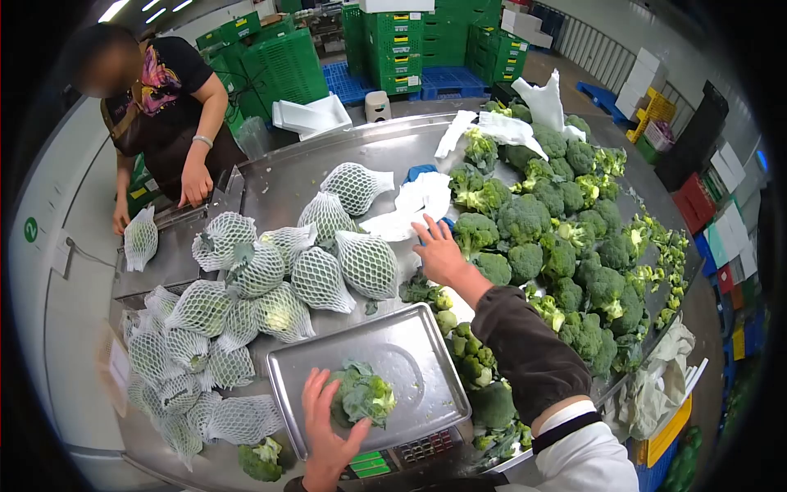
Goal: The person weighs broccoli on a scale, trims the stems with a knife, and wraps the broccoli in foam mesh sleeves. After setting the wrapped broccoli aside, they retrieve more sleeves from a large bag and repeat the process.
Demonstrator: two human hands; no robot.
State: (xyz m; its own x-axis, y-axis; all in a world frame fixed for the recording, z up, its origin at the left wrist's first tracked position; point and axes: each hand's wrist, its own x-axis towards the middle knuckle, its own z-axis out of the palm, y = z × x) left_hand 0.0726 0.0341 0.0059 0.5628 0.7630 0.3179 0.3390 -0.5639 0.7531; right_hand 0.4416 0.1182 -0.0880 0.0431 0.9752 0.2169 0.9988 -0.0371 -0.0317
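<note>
One broccoli (362, 395), leafy, green, paler-sided, sits on one tray (422, 361), right of my wide-spread left hand (329, 439). My right hand (445, 256), fingers apart, is by white netting (422, 198).

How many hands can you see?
4. The left hand is by the broccoli on the tray; the right hand is by the white netting. The person across has one hand by a netted broccoli, another further right in view.

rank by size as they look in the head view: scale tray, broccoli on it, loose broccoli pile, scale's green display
1. Loose broccoli pile
2. Scale tray
3. Broccoli on the tray
4. Green display, judging only the part showing
</note>
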